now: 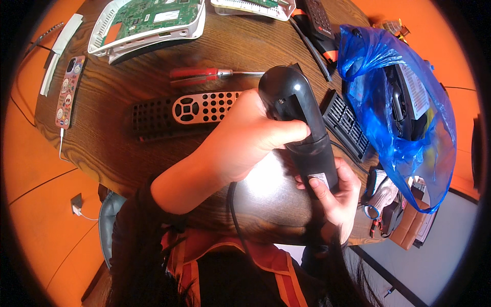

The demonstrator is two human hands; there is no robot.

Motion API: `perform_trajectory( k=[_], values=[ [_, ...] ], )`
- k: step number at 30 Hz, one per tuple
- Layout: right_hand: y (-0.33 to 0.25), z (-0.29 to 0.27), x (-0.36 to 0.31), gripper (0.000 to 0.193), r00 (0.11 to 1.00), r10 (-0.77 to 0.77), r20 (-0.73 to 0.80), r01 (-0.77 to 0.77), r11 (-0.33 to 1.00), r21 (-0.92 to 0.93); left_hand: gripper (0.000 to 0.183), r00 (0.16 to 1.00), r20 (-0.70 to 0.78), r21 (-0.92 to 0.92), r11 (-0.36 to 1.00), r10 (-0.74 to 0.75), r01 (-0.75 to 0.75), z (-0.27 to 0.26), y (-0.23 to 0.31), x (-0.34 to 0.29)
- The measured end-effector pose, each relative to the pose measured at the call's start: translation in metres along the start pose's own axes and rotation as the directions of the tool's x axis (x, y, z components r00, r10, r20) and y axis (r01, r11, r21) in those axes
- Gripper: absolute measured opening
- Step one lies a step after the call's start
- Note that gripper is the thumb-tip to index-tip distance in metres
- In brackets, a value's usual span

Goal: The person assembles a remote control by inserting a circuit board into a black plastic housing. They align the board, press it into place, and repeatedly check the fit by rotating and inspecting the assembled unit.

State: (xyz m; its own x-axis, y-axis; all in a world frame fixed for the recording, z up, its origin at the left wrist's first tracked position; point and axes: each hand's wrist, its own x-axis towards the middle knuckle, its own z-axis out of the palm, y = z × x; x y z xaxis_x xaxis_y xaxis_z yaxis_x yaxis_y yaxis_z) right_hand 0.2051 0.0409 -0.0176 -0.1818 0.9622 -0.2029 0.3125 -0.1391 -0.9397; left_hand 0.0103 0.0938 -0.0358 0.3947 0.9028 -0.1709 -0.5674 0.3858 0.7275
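Both of my hands hold a black, rounded cylindrical device point(289, 84) with a long recess in its upper part and a small white label lower down. What kind of device it is, I cannot make out. My left hand point(250, 130) wraps its upper half, the thumb pressed at the recess; the other fingers are hidden behind it. My right hand point(341, 197) grips the lower end, thumb beside the label. Beyond the left hand lies a screwdriver point(197, 75) with a red handle, its tip hidden behind the device. Remote control casing parts point(153, 113) with button holes lie beside my left wrist.
White casings with green circuit boards point(158, 18) stand at the far side. A blue plastic bag point(427, 148) of black parts fills the right. Nearby are a black slotted part point(345, 123), a remote control point(319, 20) and a brown wallet point(407, 225). A phone point(70, 92) charges at left.
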Motion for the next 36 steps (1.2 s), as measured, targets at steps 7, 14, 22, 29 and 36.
perform_trajectory(
  k=[7,14,22,29,36],
  values=[
    [-0.002,-0.004,-0.002,0.03,0.994,0.082,0.075,-0.086,0.995,0.046,0.026,0.974,-0.077,0.17,0.965,0.214,-0.199,0.002,-0.009,0.005],
    [-0.003,-0.007,-0.004,0.033,0.99,0.106,0.093,-0.11,0.993,0.038,0.028,0.955,-0.143,0.179,0.956,0.26,-0.233,0.006,-0.012,0.007],
    [-0.002,-0.002,-0.002,0.034,0.996,0.036,0.087,-0.047,0.991,0.127,0.031,0.956,-0.164,0.14,0.965,0.242,-0.22,0.008,-0.009,0.005],
    [-0.008,0.003,-0.004,0.031,0.996,0.068,0.058,-0.084,0.937,0.339,0.028,0.985,-0.106,-0.185,0.971,0.133,-0.151,0.014,-0.003,0.0],
    [-0.002,0.007,-0.002,0.03,1.0,0.003,0.011,-0.007,0.929,0.369,0.02,0.983,0.044,-0.104,0.98,0.176,-0.17,0.016,-0.003,0.002]
  ],
)
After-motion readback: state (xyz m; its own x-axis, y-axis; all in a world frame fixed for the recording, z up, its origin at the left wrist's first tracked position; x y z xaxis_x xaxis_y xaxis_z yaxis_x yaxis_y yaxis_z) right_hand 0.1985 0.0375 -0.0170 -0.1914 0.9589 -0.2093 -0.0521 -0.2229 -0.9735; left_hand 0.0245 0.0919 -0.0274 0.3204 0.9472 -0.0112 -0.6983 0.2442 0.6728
